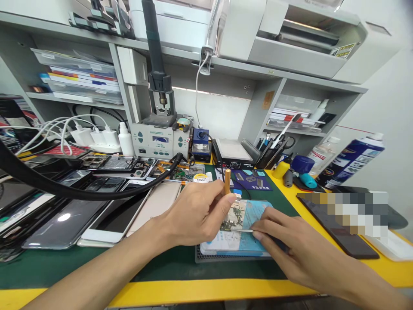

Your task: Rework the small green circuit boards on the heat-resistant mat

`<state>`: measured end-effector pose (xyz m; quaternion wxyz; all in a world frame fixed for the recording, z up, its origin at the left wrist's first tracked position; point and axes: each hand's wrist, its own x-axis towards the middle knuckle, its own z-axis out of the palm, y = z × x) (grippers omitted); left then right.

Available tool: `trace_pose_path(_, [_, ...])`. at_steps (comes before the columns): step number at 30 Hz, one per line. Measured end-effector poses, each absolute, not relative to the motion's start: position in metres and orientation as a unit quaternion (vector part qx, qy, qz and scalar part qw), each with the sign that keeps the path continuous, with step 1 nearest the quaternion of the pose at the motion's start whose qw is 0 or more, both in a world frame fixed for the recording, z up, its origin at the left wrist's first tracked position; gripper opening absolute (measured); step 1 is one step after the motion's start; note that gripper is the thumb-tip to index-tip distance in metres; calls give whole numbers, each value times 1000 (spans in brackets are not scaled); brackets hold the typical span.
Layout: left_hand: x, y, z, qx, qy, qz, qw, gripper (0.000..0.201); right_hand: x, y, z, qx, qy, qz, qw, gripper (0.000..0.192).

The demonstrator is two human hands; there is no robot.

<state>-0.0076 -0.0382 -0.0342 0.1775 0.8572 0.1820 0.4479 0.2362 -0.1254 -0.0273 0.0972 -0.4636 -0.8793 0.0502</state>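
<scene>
Golden and upright, a slim rod (pixel 227 178) rises from our left hand (pixel 196 211), pinched between thumb and forefinger with the other fingers curled in. Its lower end is hidden by the hand, so we cannot tell whether it touches anything. Our right hand (pixel 290 234), to the right, grasps a thin pale tool (pixel 245 230) between thumb and fingertips; the tool points left, along the near part of a circuit board (pixel 237 215). We have that board lying between our hands, on a blue-and-white case (pixel 256 211), which rests on a dark perforated pad (pixel 232 259) over the green mat (pixel 167 262).

To our left, a white phone (pixel 121 211) lies beside a grey phone (pixel 64 215), and a black hose (pixel 80 191) sags across them towards a grey station (pixel 160 141) with a small display, on the far side. On the far right we see a tool holder (pixel 269 157), a yellow bottle (pixel 282 169) and a tilted blue spray can (pixel 351 159).
</scene>
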Motion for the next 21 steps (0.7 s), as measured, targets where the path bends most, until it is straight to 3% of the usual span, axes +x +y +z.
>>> trace_pose_path(21, [-8,-39,-35,859,181,447,170,26,235,-127,-25,-472,-876,50,87,23])
